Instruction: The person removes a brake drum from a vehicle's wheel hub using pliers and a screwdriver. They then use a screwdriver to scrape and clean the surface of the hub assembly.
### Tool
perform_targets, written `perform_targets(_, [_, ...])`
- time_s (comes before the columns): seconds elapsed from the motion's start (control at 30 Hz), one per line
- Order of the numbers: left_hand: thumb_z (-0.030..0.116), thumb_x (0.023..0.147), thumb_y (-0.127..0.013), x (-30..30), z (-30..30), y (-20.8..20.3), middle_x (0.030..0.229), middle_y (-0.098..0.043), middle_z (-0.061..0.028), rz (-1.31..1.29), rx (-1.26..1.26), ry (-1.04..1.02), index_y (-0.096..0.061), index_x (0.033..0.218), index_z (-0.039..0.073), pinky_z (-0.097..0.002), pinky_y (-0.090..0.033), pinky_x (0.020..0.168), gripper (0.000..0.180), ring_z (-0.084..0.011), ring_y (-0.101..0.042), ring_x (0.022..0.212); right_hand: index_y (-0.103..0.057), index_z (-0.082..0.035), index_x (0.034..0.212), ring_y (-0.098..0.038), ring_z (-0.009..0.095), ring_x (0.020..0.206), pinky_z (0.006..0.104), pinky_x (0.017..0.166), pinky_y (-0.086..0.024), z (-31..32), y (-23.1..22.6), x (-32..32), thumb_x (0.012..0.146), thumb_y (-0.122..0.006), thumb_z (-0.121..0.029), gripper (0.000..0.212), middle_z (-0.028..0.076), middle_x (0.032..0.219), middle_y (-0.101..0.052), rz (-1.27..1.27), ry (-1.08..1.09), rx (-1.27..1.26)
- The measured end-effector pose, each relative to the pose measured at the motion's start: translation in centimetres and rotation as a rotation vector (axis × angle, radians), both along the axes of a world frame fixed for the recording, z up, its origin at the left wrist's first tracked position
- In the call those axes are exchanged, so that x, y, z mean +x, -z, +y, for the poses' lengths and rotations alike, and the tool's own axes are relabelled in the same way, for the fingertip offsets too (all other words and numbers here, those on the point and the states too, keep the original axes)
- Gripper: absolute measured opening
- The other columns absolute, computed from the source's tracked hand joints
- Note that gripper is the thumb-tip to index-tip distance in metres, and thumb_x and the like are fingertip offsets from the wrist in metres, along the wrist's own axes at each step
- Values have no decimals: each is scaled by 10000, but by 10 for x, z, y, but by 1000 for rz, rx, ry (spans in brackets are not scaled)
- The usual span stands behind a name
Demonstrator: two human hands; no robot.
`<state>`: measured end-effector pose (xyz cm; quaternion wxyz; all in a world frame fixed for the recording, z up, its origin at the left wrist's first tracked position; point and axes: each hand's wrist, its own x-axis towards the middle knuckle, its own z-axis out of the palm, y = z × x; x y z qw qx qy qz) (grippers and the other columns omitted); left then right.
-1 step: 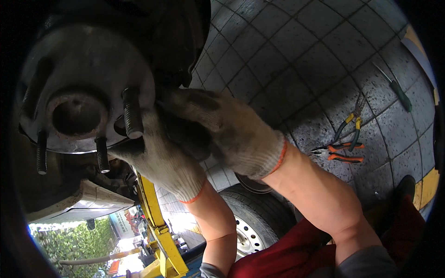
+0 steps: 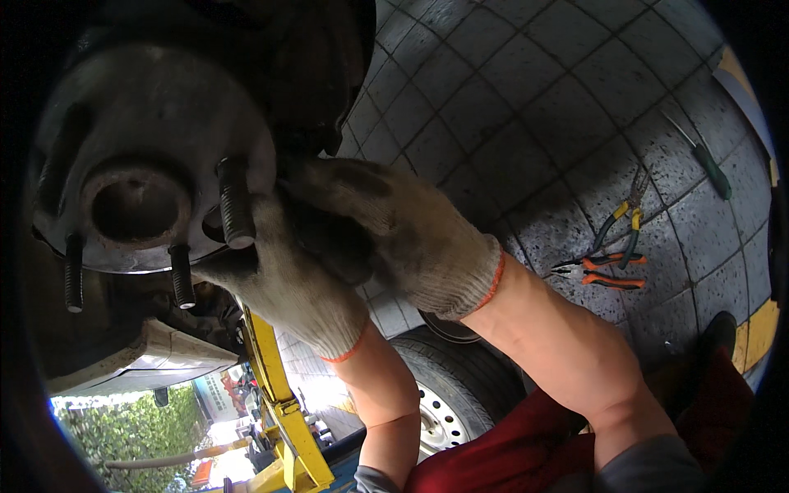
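A wheel hub [image 2: 156,99] with a round centre bore and several threaded studs fills the upper left. My left hand [image 2: 296,287], in a soiled knitted glove, is against the hub's lower right edge beside a long stud [image 2: 236,205]. Its fingertips go out of sight around the hub, so its grip does not show. Just to the right, my right hand [image 2: 411,234], gloved the same way, reaches behind the hub's right edge with fingers curled. What it grips there is hidden in shadow. A dark, unclear patch lies between both hands.
On the tiled floor at right lie yellow-and-black pliers [image 2: 629,209], orange-handled pliers [image 2: 608,271] and a green-handled screwdriver [image 2: 711,168]. A wheel with a tyre [image 2: 448,374] lies below my forearms. A yellow metal post [image 2: 288,411] stands at lower left.
Almost nothing differs; both hands stay at the same place by the hub, with only a very slight shift of the view.
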<state>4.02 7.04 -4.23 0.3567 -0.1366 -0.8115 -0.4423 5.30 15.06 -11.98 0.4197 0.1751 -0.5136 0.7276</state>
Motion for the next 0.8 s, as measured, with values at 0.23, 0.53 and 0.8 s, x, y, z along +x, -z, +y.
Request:
perform_targets(0.23, [187,867,-793,8,2,4,1362,-619,-159,-100,160,137,-413,1487,21,-378,-521,1030,746,-260,-650,1156,-602,-3,1247,-679,384,997,460,815,-591,-16,3,-5,849,-703,-43,413,190,1159,-669,18,42,-57])
perform_targets(0.53, [302,917,-763,8,-11,4,1406,-583,-161,-83,-96,-45,-529,1438,34,-382,-517,999,631,-248,-623,1200,-614,-13,1284,-679,356,1071,436,877,-587,-18,19,-2,845,-715,-48,452,160,1181,-667,2,79,5])
perform_targets(0.8, [534,865,-765,6,7,1,1357,-619,-209,-68,-75,-69,-512,1450,-17,-418,-528,1001,842,-330,-619,1236,-658,-50,1245,-666,287,1121,374,912,-577,3,42,15,895,-653,-82,351,127,1234,-657,-142,-97,129])
